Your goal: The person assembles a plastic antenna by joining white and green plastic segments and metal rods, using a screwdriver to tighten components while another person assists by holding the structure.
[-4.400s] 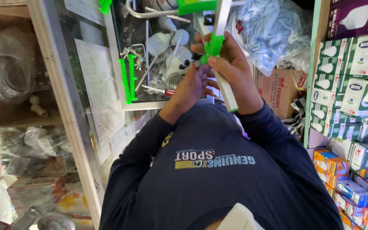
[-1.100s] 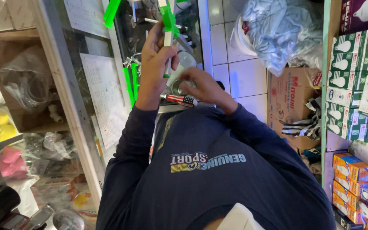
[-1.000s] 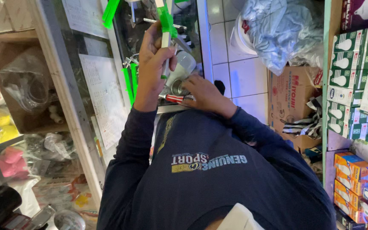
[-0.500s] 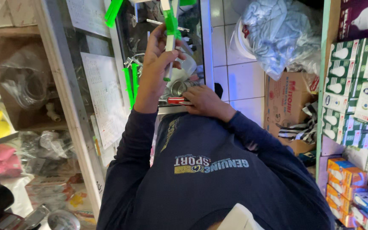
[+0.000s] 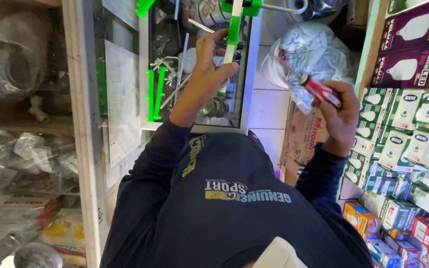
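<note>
My left hand [image 5: 205, 74] grips a white pipe with green fittings [image 5: 234, 30], held upright over the glass counter [image 5: 194, 126]. My right hand [image 5: 341, 116] is off to the right, away from the counter, shut on a red tube with a dark cap [image 5: 319, 90]. It hovers in front of the shelves of boxes. Under the glass lie green clips [image 5: 155, 94], metal rods and a round metal fitting [image 5: 217, 106].
A knotted clear plastic bag [image 5: 309, 54] sits on the tiled floor beyond the counter. Shelves of lamp boxes [image 5: 413, 124] line the right side. A cardboard box [image 5: 301, 134] stands below the bag. Bagged fittings fill the shelves [image 5: 21, 149] at left.
My right hand has left the counter and swung out to the right, carrying the red tube. My left hand still holds the white and green pipe upright.
</note>
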